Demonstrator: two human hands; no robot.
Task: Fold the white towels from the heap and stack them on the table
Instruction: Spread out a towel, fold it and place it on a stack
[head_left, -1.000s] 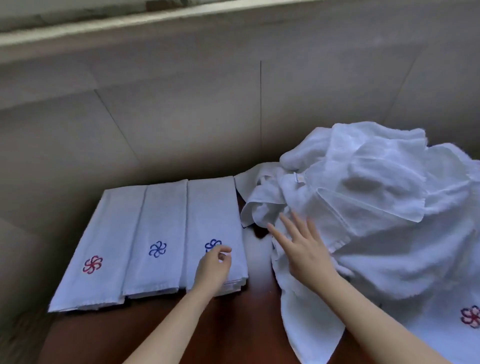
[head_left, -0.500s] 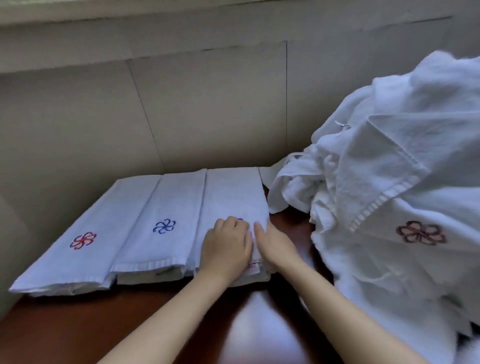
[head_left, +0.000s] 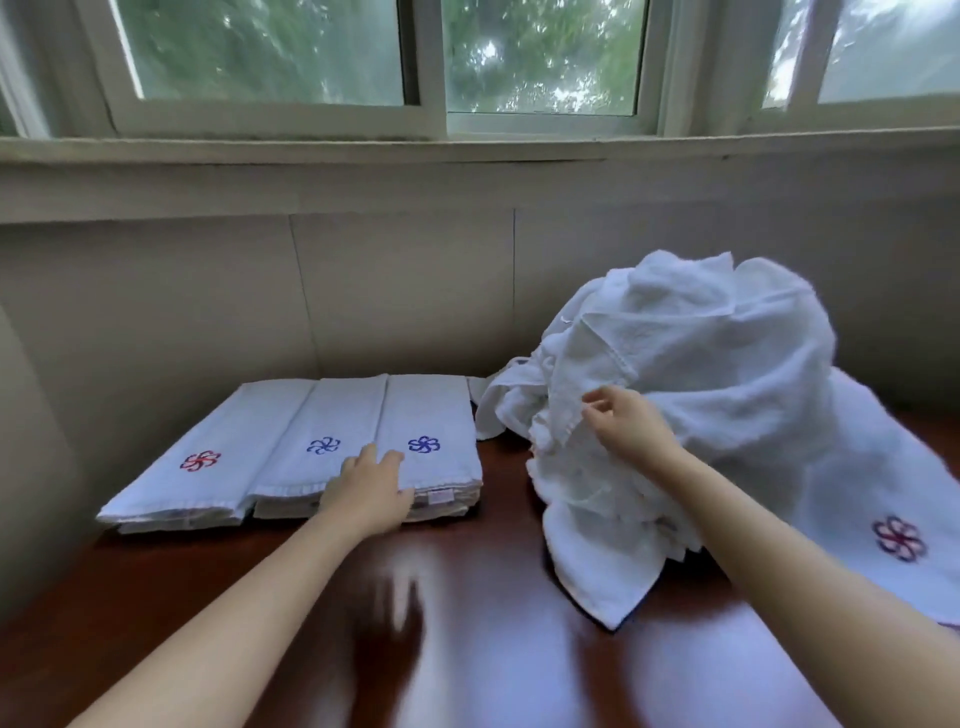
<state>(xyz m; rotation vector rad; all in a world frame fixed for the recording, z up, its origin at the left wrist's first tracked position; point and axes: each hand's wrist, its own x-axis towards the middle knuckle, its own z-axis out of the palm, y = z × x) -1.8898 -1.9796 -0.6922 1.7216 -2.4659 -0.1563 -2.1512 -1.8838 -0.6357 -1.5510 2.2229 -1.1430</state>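
The left hand (head_left: 369, 491) rests flat on the rightmost folded towel stack (head_left: 426, 441) while the right hand (head_left: 626, 428) pinches a towel edge in the heap (head_left: 727, 374).

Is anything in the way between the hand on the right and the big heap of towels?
Nothing visible. The right hand is already at the heap, fingers on a towel edge. The left hand rests on the folded stacks.

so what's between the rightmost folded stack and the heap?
Head view: bare brown table between the rightmost folded stack and the heap; only a loose towel corner of the heap reaches toward it.
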